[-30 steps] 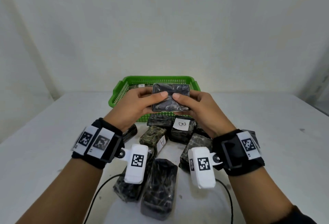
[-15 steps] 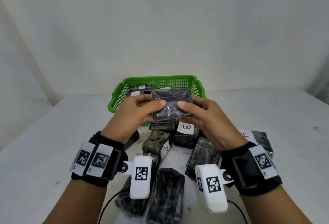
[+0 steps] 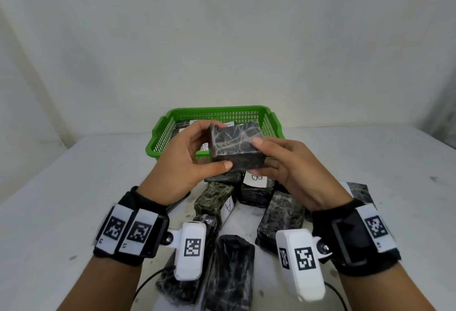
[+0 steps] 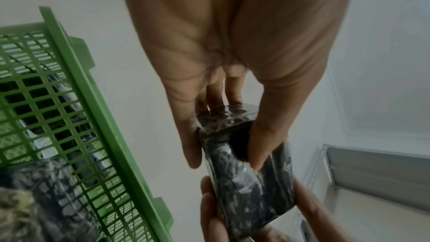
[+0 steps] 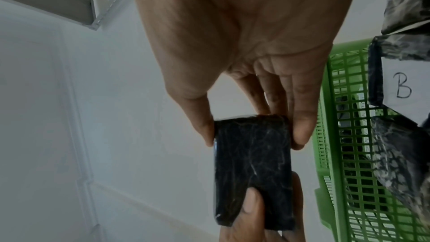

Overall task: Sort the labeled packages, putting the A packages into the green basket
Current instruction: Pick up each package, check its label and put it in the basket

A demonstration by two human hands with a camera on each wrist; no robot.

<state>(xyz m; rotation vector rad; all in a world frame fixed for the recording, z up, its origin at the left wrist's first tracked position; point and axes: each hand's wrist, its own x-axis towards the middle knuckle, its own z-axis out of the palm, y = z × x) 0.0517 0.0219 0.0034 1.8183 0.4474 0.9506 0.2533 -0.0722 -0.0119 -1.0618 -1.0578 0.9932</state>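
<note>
Both hands hold one dark marbled package (image 3: 235, 146) in the air, just in front of the green basket (image 3: 222, 110). My left hand (image 3: 190, 160) pinches its left end between thumb and fingers; my right hand (image 3: 281, 162) pinches its right end. No label shows on the faces turned to me. In the left wrist view the package (image 4: 251, 187) sits between my thumb and fingers, beside the basket (image 4: 76, 98). The right wrist view shows the same package (image 5: 251, 168) and the basket (image 5: 344, 135). Inside the basket lie packages with white labels.
Several dark wrapped packages lie on the white table (image 3: 61, 199) below my hands. One carries a B label (image 3: 256, 178), another an A label (image 3: 228, 205). Two long packages (image 3: 232, 276) lie nearest me. A wall stands behind the basket.
The hands have turned the package, so a side face and an upper face now show. My left thumb has slid to its lower front edge. The head view has tipped a little.
</note>
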